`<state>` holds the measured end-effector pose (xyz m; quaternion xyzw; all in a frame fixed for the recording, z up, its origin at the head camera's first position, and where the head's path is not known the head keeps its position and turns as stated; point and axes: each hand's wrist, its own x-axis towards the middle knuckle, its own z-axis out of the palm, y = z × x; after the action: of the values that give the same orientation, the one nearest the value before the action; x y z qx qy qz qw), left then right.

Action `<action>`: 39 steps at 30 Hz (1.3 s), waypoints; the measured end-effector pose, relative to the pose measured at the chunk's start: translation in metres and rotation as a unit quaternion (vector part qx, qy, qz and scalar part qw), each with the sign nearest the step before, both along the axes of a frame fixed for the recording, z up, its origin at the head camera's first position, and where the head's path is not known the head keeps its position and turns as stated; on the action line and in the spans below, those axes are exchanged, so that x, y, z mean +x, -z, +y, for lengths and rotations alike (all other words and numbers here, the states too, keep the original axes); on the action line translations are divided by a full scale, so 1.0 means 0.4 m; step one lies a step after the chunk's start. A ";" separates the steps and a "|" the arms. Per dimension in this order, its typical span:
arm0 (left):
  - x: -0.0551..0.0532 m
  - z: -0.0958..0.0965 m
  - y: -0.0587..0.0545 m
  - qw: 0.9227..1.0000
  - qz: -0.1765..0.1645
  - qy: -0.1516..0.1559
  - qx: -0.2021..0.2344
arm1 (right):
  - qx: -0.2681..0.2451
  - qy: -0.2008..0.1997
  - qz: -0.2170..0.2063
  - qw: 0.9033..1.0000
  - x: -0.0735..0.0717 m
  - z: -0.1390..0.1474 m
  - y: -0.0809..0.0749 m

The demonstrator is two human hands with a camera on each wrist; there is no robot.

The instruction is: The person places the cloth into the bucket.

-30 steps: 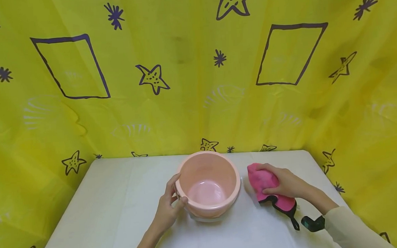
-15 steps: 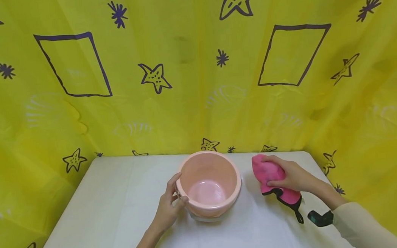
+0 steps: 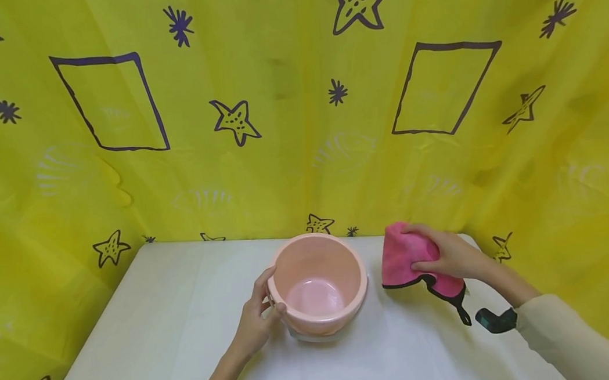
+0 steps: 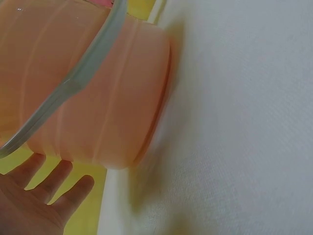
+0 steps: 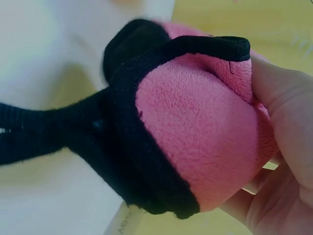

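A peach-pink bucket (image 3: 318,296) stands upright on the table, its mouth facing up and bare pink bottom showing inside. My left hand (image 3: 255,324) grips its left rim, thumb at the front and fingers further back. In the left wrist view a grey-green handle (image 4: 80,73) hangs along the bucket's side, and the fingertips (image 4: 63,169) lie by the wall. To the right, my right hand (image 3: 447,254) pinches a bunched pink cleaning cloth (image 3: 403,259) with black edging. A black hanging loop (image 5: 49,127) and a small white tag (image 5: 120,223) stick out of the cloth.
A white-covered table (image 3: 186,307) lies under both hands. Yellow curtain (image 3: 282,174) with starfish drawings closes in the back and sides. Dark wrist devices (image 3: 496,320) sit by the sleeves.
My right hand has lifted the pink cloth up and slightly right, away from me. The cloth's left part now hangs more spread out. The left hand and bucket have stayed in place.
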<state>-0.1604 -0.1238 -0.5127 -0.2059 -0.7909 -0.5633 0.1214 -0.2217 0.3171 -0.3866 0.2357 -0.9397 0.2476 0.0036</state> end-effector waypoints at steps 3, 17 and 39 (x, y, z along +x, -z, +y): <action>0.002 -0.001 -0.002 1.000 0.000 -0.002 0.002 | 0.003 0.004 -0.005 1.000 0.000 -0.005 -0.025; 0.012 -0.001 -0.005 1.000 -0.003 0.001 0.008 | 0.003 -0.035 0.036 0.999 -0.008 -0.037 -0.115; 0.014 -0.004 -0.006 1.000 -0.008 0.003 0.012 | 0.036 -0.116 0.145 0.982 -0.022 -0.106 -0.338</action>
<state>-0.1549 -0.1253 -0.5103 -0.2024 -0.7842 -0.5750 0.1160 -0.2303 0.2748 -0.2516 0.3769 -0.9037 0.1758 0.1022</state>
